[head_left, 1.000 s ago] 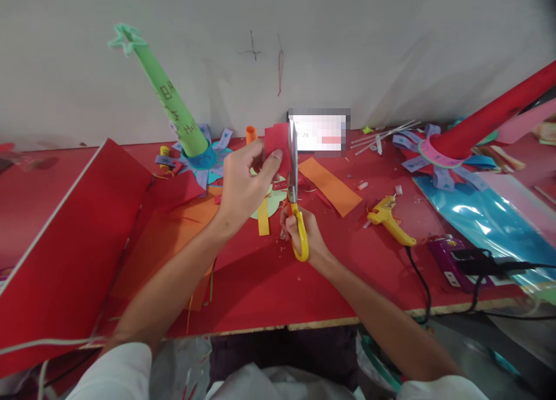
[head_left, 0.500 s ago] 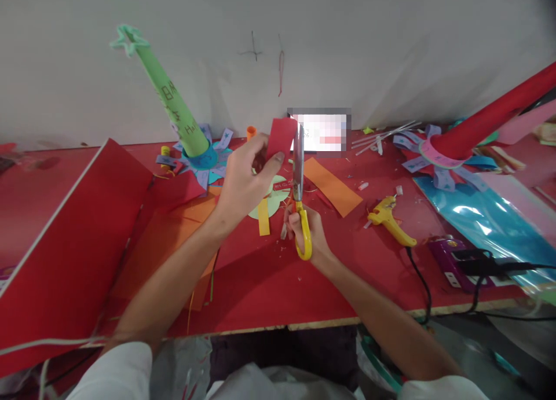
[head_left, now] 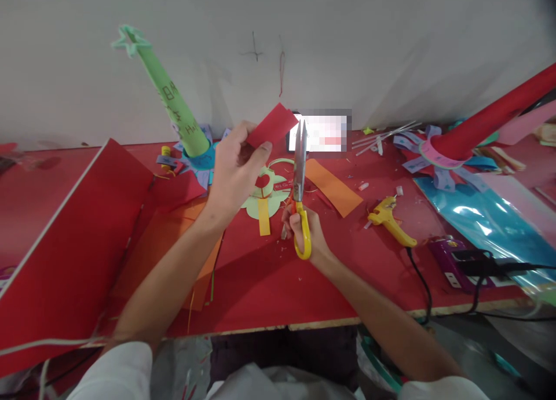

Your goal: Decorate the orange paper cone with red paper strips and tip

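Between thumb and fingers, my left hand [head_left: 237, 165] pinches a red paper piece [head_left: 273, 126], raised above the table and tilted up to the right. My right hand [head_left: 310, 232] is closed around the yellow handles of a pair of scissors [head_left: 299, 162]. The blades point upward and are slightly parted at the tips, close to the paper's right corner. Below the hands lies a pale green paper shape [head_left: 275, 202] with a yellow paper strip [head_left: 264, 216] on it. An orange paper strip [head_left: 333, 187] rests right of the blades.
A yellow glue gun [head_left: 391, 220] lies to the right, its cord near a purple power box [head_left: 460, 264]. A green paper cone [head_left: 174, 102] stands back left, and a red cone [head_left: 490, 119] leans at right. A lit, blurred screen [head_left: 324, 134] stands against the wall. A red board [head_left: 82, 232] rises at left.
My left hand has moved left and turned the red paper from upright to slanted, away from the blades. More of the pale green shape shows. My right hand and the scissors have hardly moved.
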Motion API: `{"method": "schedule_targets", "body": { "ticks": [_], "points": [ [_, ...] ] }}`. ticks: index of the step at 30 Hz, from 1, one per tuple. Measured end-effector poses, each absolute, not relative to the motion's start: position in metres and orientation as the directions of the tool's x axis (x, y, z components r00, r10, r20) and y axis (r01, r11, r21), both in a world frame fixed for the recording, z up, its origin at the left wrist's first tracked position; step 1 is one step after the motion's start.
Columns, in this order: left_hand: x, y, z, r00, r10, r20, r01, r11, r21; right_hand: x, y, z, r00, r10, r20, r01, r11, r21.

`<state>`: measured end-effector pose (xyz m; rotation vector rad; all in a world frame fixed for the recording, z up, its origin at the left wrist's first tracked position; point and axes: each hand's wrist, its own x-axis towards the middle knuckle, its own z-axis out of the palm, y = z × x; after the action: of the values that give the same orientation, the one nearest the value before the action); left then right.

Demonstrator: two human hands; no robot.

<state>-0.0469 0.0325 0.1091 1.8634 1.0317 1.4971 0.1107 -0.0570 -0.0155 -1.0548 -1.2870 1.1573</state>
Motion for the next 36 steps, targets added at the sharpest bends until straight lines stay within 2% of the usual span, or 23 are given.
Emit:
{"method": "schedule_targets", "body": {
  "ticks": [6, 12, 18, 36],
  "points": [
    [-0.054, 0.032, 0.117, 0.115, 0.820, 0.560, 0.258, -0.569, 0.781, 0.109, -0.055, -0.021, -0.084, 0.980, 0.180, 0.039, 0.184, -0.982],
    [-0.064, 0.035, 0.127, 0.143, 0.800, 0.582, 0.286, -0.597, 0.750, 0.113, -0.056, -0.018, -0.087, 0.984, 0.158, 0.000, 0.159, -0.987],
    [-0.067, 0.034, 0.131, 0.151, 0.787, 0.598, 0.311, -0.612, 0.727, 0.113, -0.056, -0.019, -0.118, 0.977, 0.175, 0.055, 0.183, -0.982],
    [-0.070, 0.034, 0.134, 0.236, 0.737, 0.633, 0.403, -0.667, 0.627, 0.113, -0.058, -0.012, -0.122, 0.976, 0.178, 0.080, 0.188, -0.979]
  ]
}}
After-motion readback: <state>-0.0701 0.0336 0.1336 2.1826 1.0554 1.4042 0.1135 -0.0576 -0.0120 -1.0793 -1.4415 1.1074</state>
